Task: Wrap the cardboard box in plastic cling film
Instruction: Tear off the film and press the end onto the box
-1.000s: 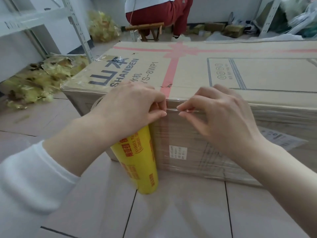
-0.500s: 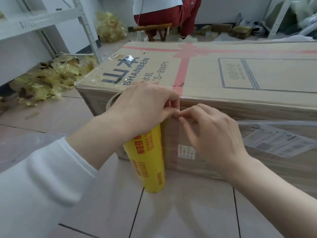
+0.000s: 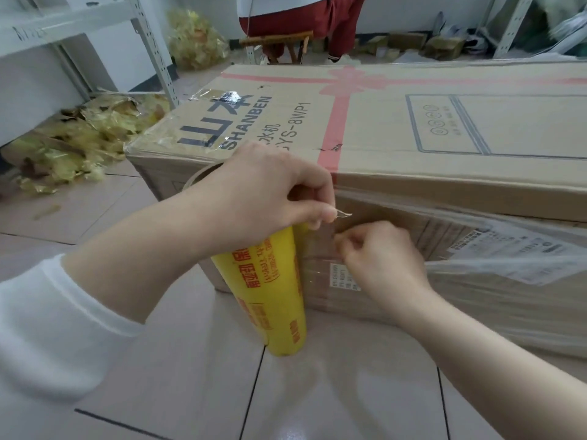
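Note:
A large cardboard box [image 3: 397, 122] printed with a pink ribbon lies on the tiled floor. Clear cling film [image 3: 495, 268] covers its near side, wrinkled over a white label. A yellow roll of cling film [image 3: 273, 296] stands upright against the box's near face. My left hand [image 3: 266, 192] grips the top of the roll and pinches a bit of film between thumb and forefinger. Just below and to the right, my right hand [image 3: 381, 258] pinches the film with curled fingers, against the box's side.
Crumpled yellowish film scraps [image 3: 73, 138] lie on the floor at left under a metal shelf rack [image 3: 149, 42]. A person in red trousers [image 3: 317, 17] sits on a wooden stool [image 3: 279, 39] behind the box. Small boxes [image 3: 441, 46] lie at the back.
My right hand has dropped from the box's top edge to lower on its side, and its fingers have curled tighter on the film. My left hand stays on the roll.

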`<move>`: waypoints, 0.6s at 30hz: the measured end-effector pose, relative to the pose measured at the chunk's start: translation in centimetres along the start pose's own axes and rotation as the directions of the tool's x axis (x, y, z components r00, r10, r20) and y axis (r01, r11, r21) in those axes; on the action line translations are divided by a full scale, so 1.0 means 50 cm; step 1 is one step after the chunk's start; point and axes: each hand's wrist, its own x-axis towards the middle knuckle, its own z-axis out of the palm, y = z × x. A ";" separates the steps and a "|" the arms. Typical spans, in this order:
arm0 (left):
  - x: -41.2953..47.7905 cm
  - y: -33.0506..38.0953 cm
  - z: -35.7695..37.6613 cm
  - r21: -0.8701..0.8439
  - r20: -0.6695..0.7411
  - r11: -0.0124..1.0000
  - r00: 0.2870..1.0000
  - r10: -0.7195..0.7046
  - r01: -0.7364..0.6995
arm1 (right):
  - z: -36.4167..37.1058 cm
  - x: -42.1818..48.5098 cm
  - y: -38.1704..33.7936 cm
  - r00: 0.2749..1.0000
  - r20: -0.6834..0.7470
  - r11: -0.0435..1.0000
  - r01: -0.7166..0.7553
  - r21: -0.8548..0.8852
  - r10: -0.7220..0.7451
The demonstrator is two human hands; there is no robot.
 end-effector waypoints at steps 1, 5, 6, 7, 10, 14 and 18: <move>-0.003 -0.001 -0.001 -0.012 -0.007 1.000 1.000 -0.007 0.007 | 0.004 -0.003 0.009 1.000 0.021 1.000 0.011 0.024 -0.011; 0.005 0.002 0.005 0.129 -0.002 0.992 1.000 -0.003 0.003 | -0.027 -0.021 0.030 0.978 0.016 0.945 0.198 0.261 -0.209; 0.005 0.007 0.006 0.234 0.016 0.972 1.000 0.004 -0.007 | -0.036 -0.028 0.032 0.961 0.017 0.934 0.263 0.243 -0.275; 0.005 0.010 0.009 0.358 0.024 0.933 0.999 0.023 -0.031 | -0.041 -0.036 0.036 0.937 0.013 0.928 0.345 0.143 -0.350; -0.006 0.024 0.039 0.671 0.023 0.724 0.981 0.193 -0.159 | -0.033 -0.044 0.054 0.843 -0.055 0.835 0.517 -0.186 -0.535; -0.008 0.030 0.079 0.776 0.085 0.591 0.965 0.248 -0.220 | -0.014 -0.033 0.067 0.776 -0.158 0.785 0.567 -0.251 -0.611; -0.005 0.031 0.068 0.760 0.126 0.614 0.975 0.181 -0.212 | 0.018 -0.024 0.113 0.793 -0.116 0.795 0.568 -0.213 -0.598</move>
